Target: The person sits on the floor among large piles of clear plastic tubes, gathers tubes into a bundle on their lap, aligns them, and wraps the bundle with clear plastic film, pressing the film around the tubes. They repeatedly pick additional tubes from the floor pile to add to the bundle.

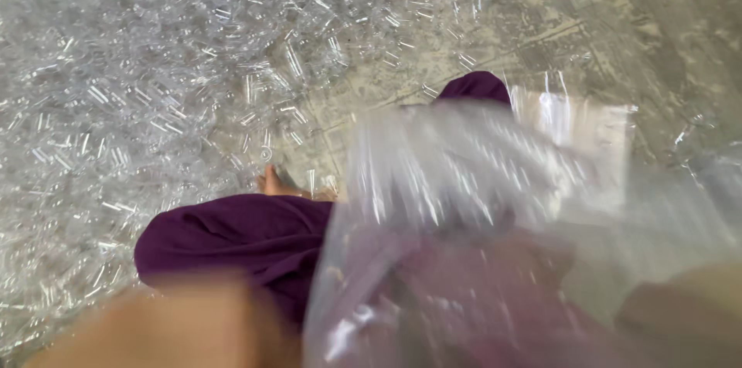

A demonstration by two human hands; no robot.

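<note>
Head view, looking steeply down at a grey concrete floor point(680, 35). A deep spread of small clear plastic tubes point(131, 82) covers the upper left of the floor and thins out toward the centre, where bare concrete shows between stray pieces.

A large clear plastic bag point(479, 206) fills the lower right, blurred and streaked with glare. It lies over the person's lap and appears to hold more of the clear tubes, though the blur makes that uncertain. A pale flat sheet point(595, 136), perhaps card or paper, shows through or behind the bag's upper right part.

The person's legs are draped in a purple garment point(239, 240); one knee point(475, 88) rises behind the bag's top edge. A bare foot point(272, 182) rests on the floor just beyond the garment's hem, close to the edge of the tubes.

The left forearm point(170, 329) crosses the bottom left as a soft blur, reaching toward the bag; the left hand itself is hidden near the bag, so its opening and hold cannot be told. A blurred skin-toned shape point(688, 314) at the bottom right, beside the bag, is probably the right arm; the right hand's state likewise cannot be told.
</note>
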